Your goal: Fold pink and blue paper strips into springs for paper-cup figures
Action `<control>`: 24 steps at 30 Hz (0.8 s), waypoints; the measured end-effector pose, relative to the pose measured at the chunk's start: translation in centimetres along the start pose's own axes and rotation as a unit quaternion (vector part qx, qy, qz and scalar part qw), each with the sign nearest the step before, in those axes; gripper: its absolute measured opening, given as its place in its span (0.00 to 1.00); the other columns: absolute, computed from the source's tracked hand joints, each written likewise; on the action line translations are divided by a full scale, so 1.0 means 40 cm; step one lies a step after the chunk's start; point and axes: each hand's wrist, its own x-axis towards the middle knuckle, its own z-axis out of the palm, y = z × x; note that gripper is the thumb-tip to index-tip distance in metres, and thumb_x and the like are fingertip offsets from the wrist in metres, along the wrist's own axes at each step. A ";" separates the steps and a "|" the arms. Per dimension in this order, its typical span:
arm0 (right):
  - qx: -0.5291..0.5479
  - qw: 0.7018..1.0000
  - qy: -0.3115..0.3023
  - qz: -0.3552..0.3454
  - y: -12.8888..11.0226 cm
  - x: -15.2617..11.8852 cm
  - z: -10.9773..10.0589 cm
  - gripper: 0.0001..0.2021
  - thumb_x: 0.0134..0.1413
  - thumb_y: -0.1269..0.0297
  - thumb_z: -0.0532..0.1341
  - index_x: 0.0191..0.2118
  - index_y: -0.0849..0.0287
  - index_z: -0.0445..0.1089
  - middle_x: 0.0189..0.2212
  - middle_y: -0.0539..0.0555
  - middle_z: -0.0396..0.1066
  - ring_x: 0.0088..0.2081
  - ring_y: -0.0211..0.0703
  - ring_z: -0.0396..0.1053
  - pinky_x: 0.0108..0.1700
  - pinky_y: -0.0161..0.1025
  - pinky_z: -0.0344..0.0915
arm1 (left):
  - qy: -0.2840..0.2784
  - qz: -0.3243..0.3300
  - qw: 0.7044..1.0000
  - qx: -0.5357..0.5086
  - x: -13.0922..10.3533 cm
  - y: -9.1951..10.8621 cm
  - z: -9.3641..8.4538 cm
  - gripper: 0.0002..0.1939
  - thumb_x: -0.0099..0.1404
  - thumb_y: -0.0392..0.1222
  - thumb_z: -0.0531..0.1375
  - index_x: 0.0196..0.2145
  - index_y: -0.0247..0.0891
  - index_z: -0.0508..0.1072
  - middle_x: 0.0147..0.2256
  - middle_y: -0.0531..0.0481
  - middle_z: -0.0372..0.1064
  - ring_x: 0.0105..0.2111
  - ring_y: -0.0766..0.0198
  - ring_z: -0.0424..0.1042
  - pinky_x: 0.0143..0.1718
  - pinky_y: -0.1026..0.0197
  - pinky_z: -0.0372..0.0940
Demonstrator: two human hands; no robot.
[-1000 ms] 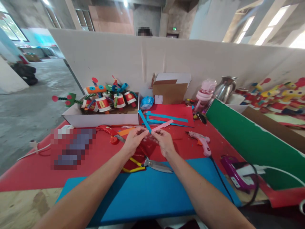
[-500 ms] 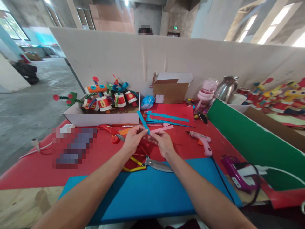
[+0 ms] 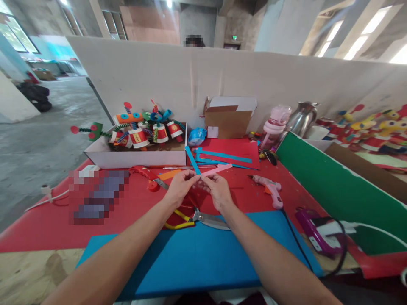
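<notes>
Between both hands, a blue paper strip (image 3: pixel 192 160) and a pink paper strip (image 3: pixel 219 170) meet at their near ends in a V shape. My left hand (image 3: pixel 182 185) pinches the joint from the left, its thumb against the strips. From the other side my right hand (image 3: pixel 217 187) pinches the same spot, thumb tip close to the left thumb. The fingertips hide how the ends overlap. Below the hands lie shears (image 3: pixel 203 217) with yellow handles, on the blue sheet (image 3: pixel 178 258). A pink glue gun (image 3: pixel 269 189) rests to the right.
A white box (image 3: pixel 136 159) holds several paper-cup figures at the back left. Red sheets (image 3: pixel 229 146) with blue strips lie behind the hands. A red-handled cutter (image 3: pixel 143 172) is on the left. A green panel (image 3: pixel 324 195) and purple power strip (image 3: pixel 318 232) stand right.
The pink strip's far end has risen slightly, and the blue strip has shifted a little to the right. Both hands stay pinched at nearly the same place.
</notes>
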 end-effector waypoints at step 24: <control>-0.110 0.993 -0.020 -0.035 -0.009 0.005 -0.013 0.11 0.35 0.58 0.69 0.19 0.62 0.74 0.19 0.53 0.73 0.26 0.41 0.70 0.36 0.39 0.66 | 0.000 0.017 0.999 0.033 0.000 0.002 -0.002 0.14 0.50 0.49 0.65 0.21 0.35 0.70 0.19 0.53 0.67 0.22 0.68 0.63 0.26 0.65 0.57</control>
